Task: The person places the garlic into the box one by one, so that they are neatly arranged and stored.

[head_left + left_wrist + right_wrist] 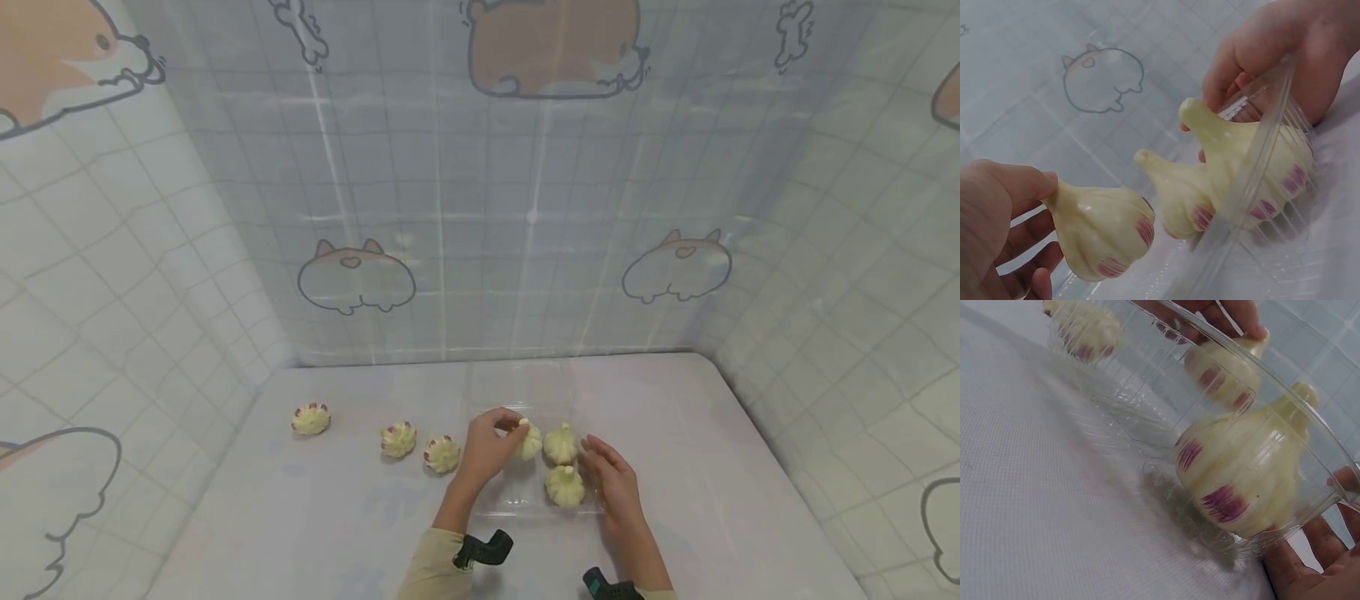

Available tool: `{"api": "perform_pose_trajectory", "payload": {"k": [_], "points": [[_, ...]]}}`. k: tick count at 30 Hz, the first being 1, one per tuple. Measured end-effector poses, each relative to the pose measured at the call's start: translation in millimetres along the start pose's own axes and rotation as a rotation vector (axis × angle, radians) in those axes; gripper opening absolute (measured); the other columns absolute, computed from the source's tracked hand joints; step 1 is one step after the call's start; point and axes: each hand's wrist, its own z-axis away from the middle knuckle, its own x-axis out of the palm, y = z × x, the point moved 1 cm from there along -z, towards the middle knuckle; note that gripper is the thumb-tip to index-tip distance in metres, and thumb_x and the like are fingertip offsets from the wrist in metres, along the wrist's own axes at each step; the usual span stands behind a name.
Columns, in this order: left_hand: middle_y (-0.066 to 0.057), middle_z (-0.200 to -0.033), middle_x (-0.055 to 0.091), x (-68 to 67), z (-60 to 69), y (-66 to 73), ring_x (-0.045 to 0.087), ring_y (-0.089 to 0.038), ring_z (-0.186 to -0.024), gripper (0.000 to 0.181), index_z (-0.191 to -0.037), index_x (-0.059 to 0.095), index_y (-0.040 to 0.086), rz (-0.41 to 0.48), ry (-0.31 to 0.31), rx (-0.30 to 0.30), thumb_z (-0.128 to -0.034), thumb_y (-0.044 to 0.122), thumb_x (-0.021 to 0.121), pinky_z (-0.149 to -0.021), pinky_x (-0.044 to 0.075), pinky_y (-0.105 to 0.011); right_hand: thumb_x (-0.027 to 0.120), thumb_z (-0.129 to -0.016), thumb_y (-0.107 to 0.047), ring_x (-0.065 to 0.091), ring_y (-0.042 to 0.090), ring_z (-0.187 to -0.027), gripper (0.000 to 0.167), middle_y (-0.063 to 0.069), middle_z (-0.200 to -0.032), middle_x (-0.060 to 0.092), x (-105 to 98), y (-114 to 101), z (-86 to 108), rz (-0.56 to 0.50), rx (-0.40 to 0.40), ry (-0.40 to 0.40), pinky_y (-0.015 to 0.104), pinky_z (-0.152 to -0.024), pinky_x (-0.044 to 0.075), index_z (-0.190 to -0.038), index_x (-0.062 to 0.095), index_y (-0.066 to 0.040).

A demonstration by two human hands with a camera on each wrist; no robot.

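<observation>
Left hand: we see the left hand (pixel 491 446) pinching the held garlic (pixel 1100 231) by its stem, thumb against fingers; the narrow stem likely gives the easiest hold and keeps the round body free of the fingers.
Held garlic: over the clear box (pixel 495 502), left of the 2 garlics inside; we cannot tell whether its base touches the plastic.
Right hand: the right hand (pixel 613 485) curves at the box's right side, fingers loosely spread, probably there to steady the thin wall; we cannot tell how hard they press.
Boxed garlics: the back garlic (pixel 560 445) and the front garlic (pixel 564 486) stand stems up along the right side, which leaves room on the left.
Loose garlics: 3 loose garlics (pixel 442 454) lie on the table (pixel 315 525), left of the box, within the left hand's easier reach.
</observation>
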Motion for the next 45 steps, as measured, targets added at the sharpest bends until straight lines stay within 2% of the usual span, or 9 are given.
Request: {"api": "perform_pose_trajectory", "payload": {"k": [12, 25, 36, 40, 45], "points": [[0.008, -0.087, 0.068, 7.4, -0.7, -2.7, 0.063, -0.011, -0.083, 0.009, -0.092, 0.072, 0.015, -0.072, -0.022, -0.054, -0.0875, 0.022, 0.073, -0.073, 0.050, -0.029, 0.058, -0.096, -0.020, 0.051, 0.029, -0.126, 0.043, 0.012, -0.142, 0.050, -1.0, 0.3, -1.4, 0.002, -0.005, -0.001, 0.043, -0.106, 0.036, -0.137, 0.051, -0.009], [0.005, -0.085, 0.068, 12.3, 0.5, -8.8, 0.062, -0.011, -0.079, 0.009, -0.091, 0.073, 0.013, -0.040, -0.021, -0.035, -0.0863, 0.020, 0.074, -0.069, 0.051, -0.027, 0.057, -0.096, -0.020, 0.051, 0.029, -0.125, 0.043, 0.012, -0.141, 0.050, -2.2, 1.4, -1.4, 0.007, -0.016, -0.004, 0.044, -0.105, 0.036, -0.137, 0.052, -0.008], [0.006, -0.085, 0.067, 14.4, 2.8, -14.4, 0.062, -0.011, -0.080, 0.011, -0.092, 0.072, 0.013, -0.052, -0.040, -0.059, -0.0877, 0.023, 0.072, -0.070, 0.050, -0.028, 0.061, -0.095, -0.021, 0.052, 0.025, -0.124, 0.044, 0.011, -0.140, 0.052, -0.9, 2.0, -0.2, 0.005, -0.006, 0.010, 0.042, -0.105, 0.037, -0.137, 0.052, -0.008], [0.006, -0.085, 0.068, 15.0, 3.6, -14.8, 0.062, -0.012, -0.081, 0.011, -0.092, 0.072, 0.013, -0.049, -0.039, -0.054, -0.0878, 0.023, 0.072, -0.071, 0.051, -0.029, 0.061, -0.095, -0.021, 0.053, 0.024, -0.122, 0.044, 0.010, -0.140, 0.053, -0.6, 1.5, 0.1, 0.010, -0.008, 0.013, 0.039, -0.103, 0.039, -0.136, 0.053, -0.009], [0.006, -0.085, 0.068, 16.6, 3.8, -18.2, 0.062, -0.012, -0.080, 0.009, -0.091, 0.072, 0.013, -0.052, -0.043, -0.052, -0.0875, 0.022, 0.073, -0.071, 0.050, -0.030, 0.060, -0.096, -0.023, 0.055, 0.021, -0.120, 0.044, 0.010, -0.139, 0.053, -0.3, 0.9, 1.3, 0.028, -0.026, 0.013, 0.028, -0.094, 0.045, -0.137, 0.053, -0.008]]}}
